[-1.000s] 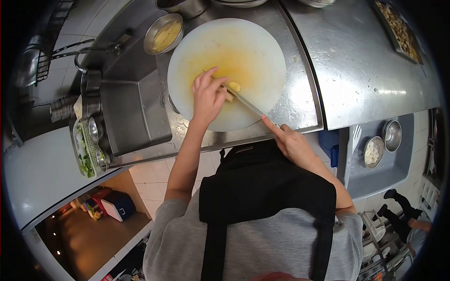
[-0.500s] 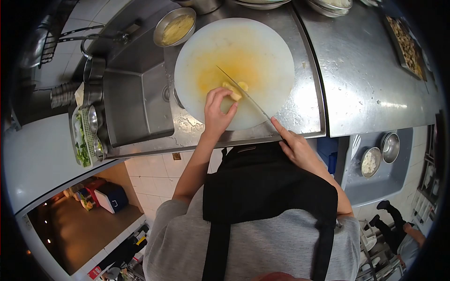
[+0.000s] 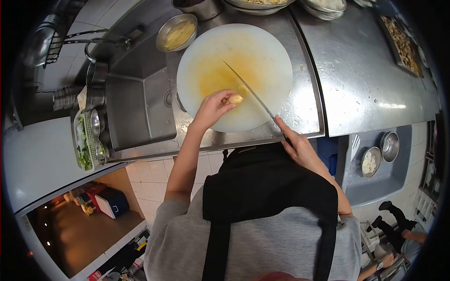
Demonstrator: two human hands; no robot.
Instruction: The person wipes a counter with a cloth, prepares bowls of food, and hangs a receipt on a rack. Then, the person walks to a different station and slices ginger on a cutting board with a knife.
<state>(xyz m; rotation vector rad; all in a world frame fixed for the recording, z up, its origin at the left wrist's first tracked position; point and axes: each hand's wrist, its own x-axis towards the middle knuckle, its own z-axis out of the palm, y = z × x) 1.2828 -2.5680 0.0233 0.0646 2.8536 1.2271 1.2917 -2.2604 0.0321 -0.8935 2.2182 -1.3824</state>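
A round white cutting board, stained yellow in the middle, lies on the steel counter. My left hand pinches a small pale yellow piece of food over the board's near part. My right hand grips the handle of a long knife. Its blade slants across the board, tip toward the far left, just right of the food piece.
A steel sink lies left of the board, with a metal bowl of yellowish food behind it. Several bowls line the counter's far edge. A tray of brown food sits at the far right. Bowls rest on a lower shelf.
My left hand drew back toward the board's near edge and lifted one food piece. The knife swung slightly, its tip further from the hand. The view shifted a little.
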